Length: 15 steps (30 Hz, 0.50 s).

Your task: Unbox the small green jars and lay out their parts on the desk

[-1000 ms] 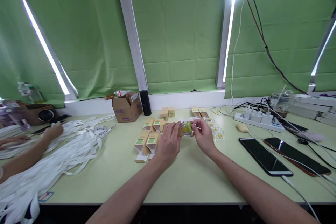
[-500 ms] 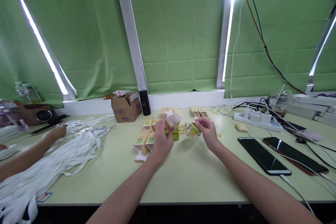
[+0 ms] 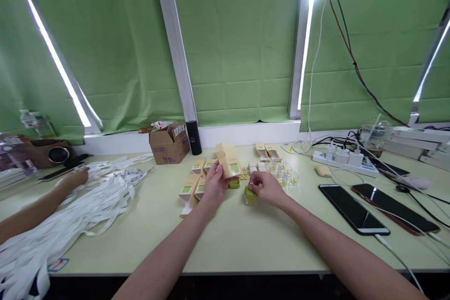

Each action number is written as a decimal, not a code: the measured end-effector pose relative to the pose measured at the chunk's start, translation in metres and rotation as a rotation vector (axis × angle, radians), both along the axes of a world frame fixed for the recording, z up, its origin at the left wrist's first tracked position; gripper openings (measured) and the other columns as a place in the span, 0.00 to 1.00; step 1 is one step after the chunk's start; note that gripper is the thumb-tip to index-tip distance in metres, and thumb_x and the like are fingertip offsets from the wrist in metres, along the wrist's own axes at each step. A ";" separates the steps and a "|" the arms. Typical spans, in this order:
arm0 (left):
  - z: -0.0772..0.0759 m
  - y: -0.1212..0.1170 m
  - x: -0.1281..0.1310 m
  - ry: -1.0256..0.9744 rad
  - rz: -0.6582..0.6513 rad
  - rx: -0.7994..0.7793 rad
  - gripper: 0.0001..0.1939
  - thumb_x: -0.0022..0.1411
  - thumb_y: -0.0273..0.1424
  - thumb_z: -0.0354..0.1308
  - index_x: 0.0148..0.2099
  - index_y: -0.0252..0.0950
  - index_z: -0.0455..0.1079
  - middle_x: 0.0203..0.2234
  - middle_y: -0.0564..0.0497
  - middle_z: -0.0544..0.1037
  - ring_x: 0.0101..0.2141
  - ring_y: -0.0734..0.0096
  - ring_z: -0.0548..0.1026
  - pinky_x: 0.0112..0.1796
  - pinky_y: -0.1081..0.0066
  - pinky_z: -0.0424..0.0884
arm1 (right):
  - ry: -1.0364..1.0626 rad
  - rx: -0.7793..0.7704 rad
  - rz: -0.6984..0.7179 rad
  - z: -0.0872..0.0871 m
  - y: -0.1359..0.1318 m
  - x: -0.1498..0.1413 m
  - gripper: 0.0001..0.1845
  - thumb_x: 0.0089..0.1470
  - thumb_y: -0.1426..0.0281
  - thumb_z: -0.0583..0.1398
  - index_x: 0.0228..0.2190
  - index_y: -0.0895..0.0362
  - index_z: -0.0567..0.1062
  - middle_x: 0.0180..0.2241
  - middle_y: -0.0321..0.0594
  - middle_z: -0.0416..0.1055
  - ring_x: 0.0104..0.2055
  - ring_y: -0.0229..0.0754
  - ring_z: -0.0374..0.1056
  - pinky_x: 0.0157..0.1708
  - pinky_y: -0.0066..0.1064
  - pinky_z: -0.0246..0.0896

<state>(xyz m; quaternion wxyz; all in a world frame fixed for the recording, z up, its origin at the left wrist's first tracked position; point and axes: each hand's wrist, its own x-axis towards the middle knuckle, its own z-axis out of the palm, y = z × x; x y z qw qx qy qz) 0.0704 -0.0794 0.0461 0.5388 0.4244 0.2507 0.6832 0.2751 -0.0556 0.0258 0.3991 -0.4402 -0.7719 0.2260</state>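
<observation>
My left hand [image 3: 213, 188] is closed on a small tan cardboard box [image 3: 230, 165], which has a green-and-white label facing me. To its right, my right hand [image 3: 269, 188] pinches the green lid of a small clear jar [image 3: 250, 197], which is upright at the tabletop. Beside my left hand lie several similar tan boxes [image 3: 189, 184]. A green lid-like piece [image 3: 234, 183] sits just below the held box. Small yellowish pieces [image 3: 245, 174] lie between my hands. Behind my right hand are several clear cups [image 3: 291, 179] with yellow centres.
Two more tan boxes [image 3: 267, 152] lie further back. A brown carton [image 3: 170, 145] and a black cylinder [image 3: 194, 138] stand by the wall. White straps [image 3: 94, 201] cover the left side, near another person's hand [image 3: 75, 177]. Phones [image 3: 353, 208] and a power strip [image 3: 346, 161] are right.
My left hand has turned the box so its labelled side faces me. My right hand has moved left and down, bringing the jar from tilted in the air to upright at the table.
</observation>
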 end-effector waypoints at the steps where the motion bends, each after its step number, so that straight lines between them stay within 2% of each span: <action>1: 0.000 0.000 0.000 -0.016 -0.027 -0.019 0.20 0.65 0.38 0.65 0.55 0.39 0.68 0.54 0.44 0.78 0.49 0.58 0.79 0.44 0.58 0.82 | -0.027 0.004 -0.006 0.000 -0.001 0.000 0.04 0.49 0.70 0.64 0.24 0.53 0.74 0.25 0.35 0.76 0.30 0.42 0.69 0.30 0.30 0.57; 4: 0.000 0.000 -0.001 -0.044 -0.090 -0.080 0.16 0.66 0.34 0.62 0.54 0.36 0.68 0.51 0.41 0.80 0.46 0.57 0.81 0.40 0.58 0.82 | -0.075 -0.001 -0.017 0.000 -0.003 -0.001 0.04 0.49 0.70 0.64 0.25 0.53 0.74 0.25 0.35 0.76 0.29 0.42 0.69 0.29 0.30 0.55; 9: 0.004 -0.004 0.001 -0.045 -0.138 -0.128 0.17 0.64 0.28 0.60 0.55 0.32 0.70 0.53 0.35 0.79 0.43 0.55 0.83 0.35 0.60 0.82 | -0.085 -0.021 0.017 0.002 -0.002 0.000 0.03 0.49 0.69 0.64 0.27 0.53 0.74 0.27 0.35 0.77 0.30 0.41 0.70 0.30 0.30 0.55; 12: 0.006 -0.005 0.002 -0.030 -0.146 -0.133 0.17 0.63 0.28 0.60 0.54 0.30 0.71 0.52 0.34 0.80 0.42 0.53 0.83 0.33 0.61 0.82 | 0.002 0.009 0.053 0.006 -0.003 0.001 0.04 0.53 0.65 0.64 0.30 0.52 0.76 0.31 0.36 0.79 0.33 0.42 0.71 0.33 0.31 0.59; 15: 0.003 -0.006 0.003 -0.014 -0.149 -0.127 0.16 0.64 0.30 0.61 0.54 0.32 0.71 0.48 0.37 0.81 0.41 0.53 0.84 0.34 0.60 0.82 | 0.173 0.032 0.089 0.010 -0.004 0.001 0.12 0.57 0.58 0.62 0.35 0.53 0.78 0.34 0.39 0.79 0.36 0.44 0.72 0.34 0.33 0.62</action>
